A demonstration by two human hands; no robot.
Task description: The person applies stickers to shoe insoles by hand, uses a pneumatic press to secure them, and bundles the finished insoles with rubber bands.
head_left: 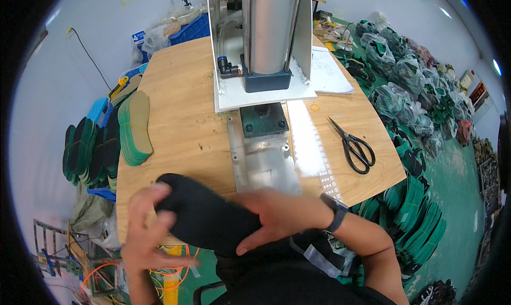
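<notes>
A black insole (205, 214) is held over the table's near edge, its rounded end toward the left. My right hand (282, 214) grips its right end, the thumb on top and the other fingers partly out of sight. My left hand (149, 233), smeared by motion, has its fingers spread beside the insole's left end; I cannot tell whether a fingertip touches it. Beyond the insole stands a press with a large cylinder (269, 33), a black block (264, 120) under it and a metal base plate (266, 166).
Black-handled scissors (354, 148) and a clear ruler strip (308, 140) lie right of the press. A banded stack of tan and green insoles (137, 125) sits at the table's left edge, with black bundles (90, 148) beyond. Filled plastic bags (407, 73) crowd the floor at right.
</notes>
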